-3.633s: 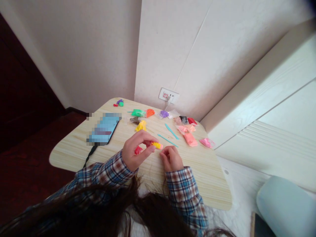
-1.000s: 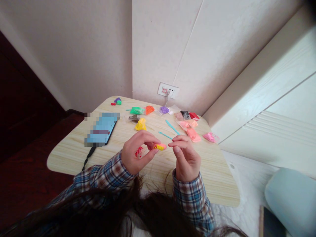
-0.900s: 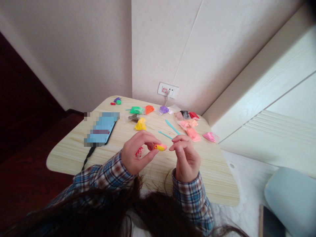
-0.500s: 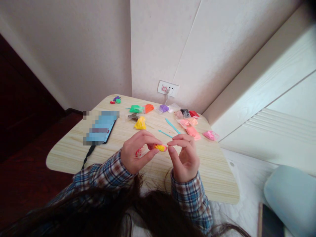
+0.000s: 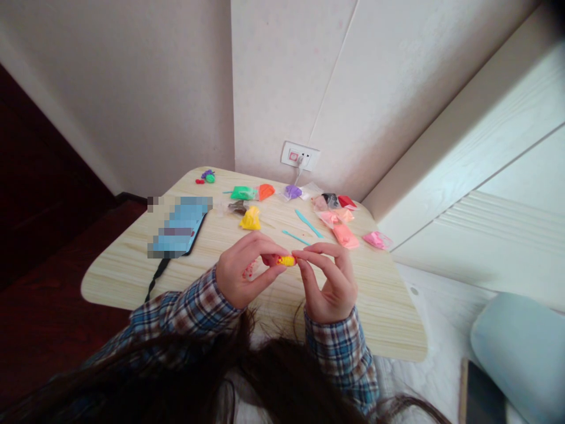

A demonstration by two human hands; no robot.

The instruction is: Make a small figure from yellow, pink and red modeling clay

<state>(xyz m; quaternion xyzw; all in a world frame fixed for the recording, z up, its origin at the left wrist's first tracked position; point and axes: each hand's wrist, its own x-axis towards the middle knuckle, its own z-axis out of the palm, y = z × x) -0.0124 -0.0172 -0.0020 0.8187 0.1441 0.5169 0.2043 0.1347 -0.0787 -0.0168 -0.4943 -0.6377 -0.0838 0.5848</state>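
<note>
The bags (image 5: 250, 218) lie on the table (image 5: 379, 315) behind the hands (image 5: 331, 288).

The small clay piece (image 5: 287, 260), bumpy and bright yellow with reddish ends, is held roughly level above the surface (image 5: 375, 318), pinched between the left hand (image 5: 238, 272) and right hand (image 5: 334, 290).

No txt, labels, brands, nos. or signs legible; device scrn (image 5: 182, 227) is pixelated.

Two hands meet over a pale table (image 5: 176, 282), the left (image 5: 245, 271) pinching a yellow piece (image 5: 287, 260), the right (image 5: 329, 282) with its fingertips at the piece's other end. Beyond them lie two blue tools (image 5: 308, 224), a yellow lump (image 5: 251, 218) and, to the left, a phone (image 5: 180, 227).
</note>
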